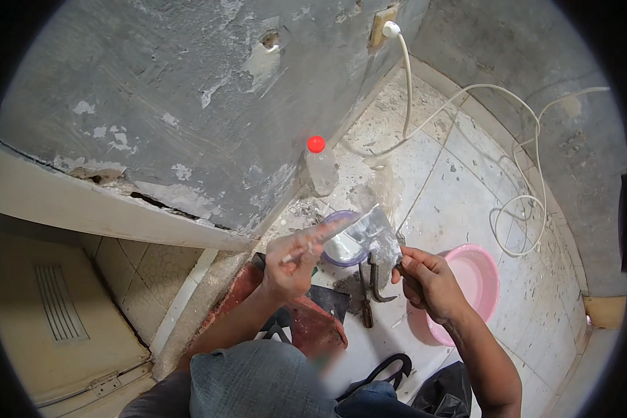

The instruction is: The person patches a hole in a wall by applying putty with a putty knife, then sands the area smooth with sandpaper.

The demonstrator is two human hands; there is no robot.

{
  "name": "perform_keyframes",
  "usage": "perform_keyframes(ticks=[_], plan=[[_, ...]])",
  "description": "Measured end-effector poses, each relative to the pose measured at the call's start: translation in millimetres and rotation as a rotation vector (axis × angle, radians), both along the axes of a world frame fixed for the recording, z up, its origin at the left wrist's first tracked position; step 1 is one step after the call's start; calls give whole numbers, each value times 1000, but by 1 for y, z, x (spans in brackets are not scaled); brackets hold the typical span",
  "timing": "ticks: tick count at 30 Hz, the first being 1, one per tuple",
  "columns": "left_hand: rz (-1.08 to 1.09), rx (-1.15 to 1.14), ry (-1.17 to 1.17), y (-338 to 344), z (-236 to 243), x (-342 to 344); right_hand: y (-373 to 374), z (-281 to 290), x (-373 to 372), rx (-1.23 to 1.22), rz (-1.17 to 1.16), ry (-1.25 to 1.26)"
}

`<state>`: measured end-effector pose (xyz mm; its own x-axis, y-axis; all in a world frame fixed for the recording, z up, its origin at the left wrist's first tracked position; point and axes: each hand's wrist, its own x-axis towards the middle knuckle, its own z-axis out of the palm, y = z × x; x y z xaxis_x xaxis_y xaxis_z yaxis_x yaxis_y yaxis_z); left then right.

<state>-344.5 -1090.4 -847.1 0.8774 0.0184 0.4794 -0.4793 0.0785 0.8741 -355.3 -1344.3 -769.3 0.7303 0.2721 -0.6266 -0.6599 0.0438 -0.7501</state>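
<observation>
My right hand [430,282] pinches the lower edge of a small clear plastic bag [374,228] that has some whitish, shiny stuff in it. My left hand [290,265] is raised on the other side of the bag. It is blurred by motion, but its fingers look stretched out toward the bag, and I see nothing held in them. Beneath the bag stands a purple-rimmed bowl [343,259] with white material inside. A screwdriver with a brown handle [367,315] and a dark curved metal tool [379,287] lie on the floor just below the bowl.
A pink basin [493,275] stands right of my right hand. Against the grey peeling wall is a clear bottle with a red cap [321,171]. A white cable [498,86] loops across the debris-strewn tiles from a wall outlet. A red surface [318,326] lies near my knee.
</observation>
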Motion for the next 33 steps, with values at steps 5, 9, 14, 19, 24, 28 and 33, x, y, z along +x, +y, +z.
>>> perform_keyframes(ticks=[5,9,14,19,24,28,33], plan=[[-165,341,-285,2,6,6,-1,-8,3,121,50,50],[-179,464,-297,8,9,2,2,-11,-1,140,-14,39],[-112,484,-320,13,0,3,-1,-9,-3,172,10,20],[-44,547,-288,21,-6,-4,-7,0,-3,188,42,31],[134,700,-201,32,-6,-13,-5,17,3,212,38,-12],[269,614,32,33,-3,-25,10,41,17,317,-50,-64],[318,423,455,32,2,-39,62,68,34,483,-167,-228]])
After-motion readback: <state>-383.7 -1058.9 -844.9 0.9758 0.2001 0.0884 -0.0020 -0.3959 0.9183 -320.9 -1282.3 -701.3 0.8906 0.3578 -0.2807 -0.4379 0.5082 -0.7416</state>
